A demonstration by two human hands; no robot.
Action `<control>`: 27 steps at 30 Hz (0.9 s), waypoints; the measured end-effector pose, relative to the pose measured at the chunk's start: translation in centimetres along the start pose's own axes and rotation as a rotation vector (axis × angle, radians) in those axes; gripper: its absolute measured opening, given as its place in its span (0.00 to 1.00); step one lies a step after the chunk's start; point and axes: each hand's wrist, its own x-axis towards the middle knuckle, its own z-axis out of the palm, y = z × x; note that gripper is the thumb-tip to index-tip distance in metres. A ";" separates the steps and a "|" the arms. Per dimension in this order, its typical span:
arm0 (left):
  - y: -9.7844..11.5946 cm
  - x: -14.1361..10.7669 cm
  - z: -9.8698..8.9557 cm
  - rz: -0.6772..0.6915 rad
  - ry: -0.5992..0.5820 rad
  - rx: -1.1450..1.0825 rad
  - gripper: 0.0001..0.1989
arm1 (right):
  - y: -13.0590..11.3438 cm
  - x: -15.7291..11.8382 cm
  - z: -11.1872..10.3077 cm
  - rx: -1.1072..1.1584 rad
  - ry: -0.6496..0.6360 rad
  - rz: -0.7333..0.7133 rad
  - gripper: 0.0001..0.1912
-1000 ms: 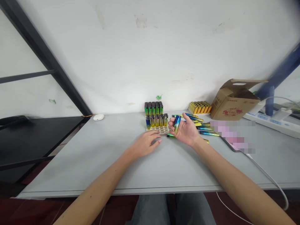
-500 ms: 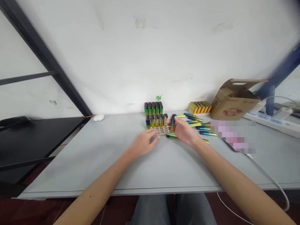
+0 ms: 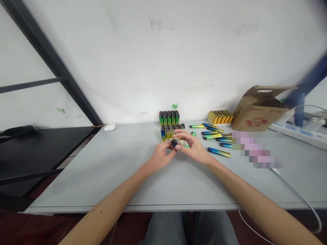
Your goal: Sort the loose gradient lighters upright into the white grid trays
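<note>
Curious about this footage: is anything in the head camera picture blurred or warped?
In the head view, the blue post is smeared, a patch on the table is pixelated, and the table's front edge bows, as with a wide lens; the white wall shows no glare.

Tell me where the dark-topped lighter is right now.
In the head view, the dark-topped lighter is held between the left hand and right hand, above the grey table, just in front of the standing lighters.
</note>
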 end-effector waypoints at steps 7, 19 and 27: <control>-0.3 0.7 -0.9 -0.216 0.087 -0.437 0.08 | 0.8 0.9 -1.6 0.177 0.267 0.133 0.16; 0.3 1.1 -2.5 -0.398 0.008 -0.966 0.15 | 1.1 1.1 -2.2 0.350 0.373 0.201 0.21; -0.4 1.4 -2.8 -0.502 -0.062 -1.151 0.23 | 1.2 1.0 -2.0 0.326 0.361 0.221 0.24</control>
